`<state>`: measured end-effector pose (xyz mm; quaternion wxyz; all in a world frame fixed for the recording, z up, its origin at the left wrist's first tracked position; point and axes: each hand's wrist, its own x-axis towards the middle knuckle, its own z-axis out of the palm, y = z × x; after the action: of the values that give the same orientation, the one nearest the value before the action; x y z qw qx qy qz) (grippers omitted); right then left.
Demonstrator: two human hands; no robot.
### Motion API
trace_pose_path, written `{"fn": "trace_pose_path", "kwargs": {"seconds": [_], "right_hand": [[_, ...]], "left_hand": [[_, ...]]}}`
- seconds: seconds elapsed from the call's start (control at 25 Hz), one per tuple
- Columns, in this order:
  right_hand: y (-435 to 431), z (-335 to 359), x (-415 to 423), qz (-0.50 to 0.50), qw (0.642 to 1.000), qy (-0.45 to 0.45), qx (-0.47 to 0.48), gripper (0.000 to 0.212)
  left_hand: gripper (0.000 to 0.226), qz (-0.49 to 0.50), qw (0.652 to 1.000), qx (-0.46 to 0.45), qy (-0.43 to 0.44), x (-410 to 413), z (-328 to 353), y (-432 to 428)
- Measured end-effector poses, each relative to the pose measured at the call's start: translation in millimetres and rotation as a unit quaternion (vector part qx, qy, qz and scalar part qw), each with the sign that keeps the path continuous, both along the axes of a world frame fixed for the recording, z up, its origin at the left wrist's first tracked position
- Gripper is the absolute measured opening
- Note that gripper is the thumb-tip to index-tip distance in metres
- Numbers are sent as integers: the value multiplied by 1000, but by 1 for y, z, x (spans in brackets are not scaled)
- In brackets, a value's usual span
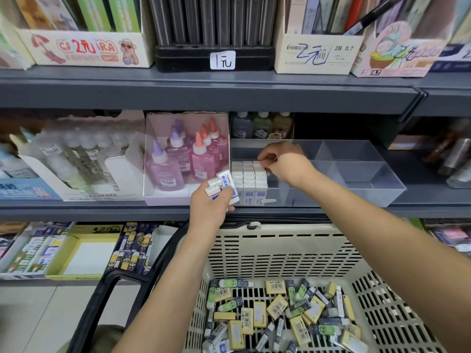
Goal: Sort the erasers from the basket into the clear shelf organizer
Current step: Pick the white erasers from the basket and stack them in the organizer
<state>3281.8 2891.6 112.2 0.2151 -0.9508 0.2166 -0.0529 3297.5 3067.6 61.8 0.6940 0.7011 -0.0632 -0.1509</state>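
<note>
White erasers (249, 175) stand in tight rows in the left compartment of the clear shelf organizer (369, 174), on the middle shelf (102, 210). The right hand (283, 161) curls its fingertips down and pinches the rear right eraser (258, 163). The left hand (211, 207), at the organizer's front left corner, grips a bunch of erasers (224, 186). The organizer's right-hand compartments offer open room. Below, the basket (280, 245) holds loose erasers (280, 309).

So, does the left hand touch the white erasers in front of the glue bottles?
Touching. The head view shows the left hand curled round several white erasers, gripping them with no gap.
</note>
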Motion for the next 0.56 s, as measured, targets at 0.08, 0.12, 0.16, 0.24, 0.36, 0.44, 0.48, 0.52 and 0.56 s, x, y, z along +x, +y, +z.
{"fn": "trace_pose_path", "kwargs": {"seconds": [0.08,0.12,0.16,0.24,0.36,0.44,0.48,0.52,0.56], "right_hand": [[0,5,0,12,999,35,-31,24],[1,7,1,22,996,66,-49,28],[1,9,0,32,993,90,-63,31],[3,11,-4,49,991,98,-82,30],[14,7,-21,55,997,-45,-32,19],[27,5,-34,71,986,-97,117,16],[31,4,-38,86,980,-86,158,14],[33,2,-41,92,976,-72,182,13],[33,-1,-43,83,972,-72,206,13]], "left_hand": [[19,1,1000,0,0,-1,1,0],[19,-1,1000,2,-3,-1,1,0],[18,-7,1000,3,-6,-2,2,1],[13,-25,1000,-7,-13,-5,2,2],[17,-47,998,-31,-13,-10,4,1],[16,-64,997,-27,-18,-13,5,-1],[16,-75,997,-21,-23,-14,5,-2],[16,-85,996,-19,-27,-15,5,-3],[16,-94,995,-21,-28,-16,5,-3]]}}
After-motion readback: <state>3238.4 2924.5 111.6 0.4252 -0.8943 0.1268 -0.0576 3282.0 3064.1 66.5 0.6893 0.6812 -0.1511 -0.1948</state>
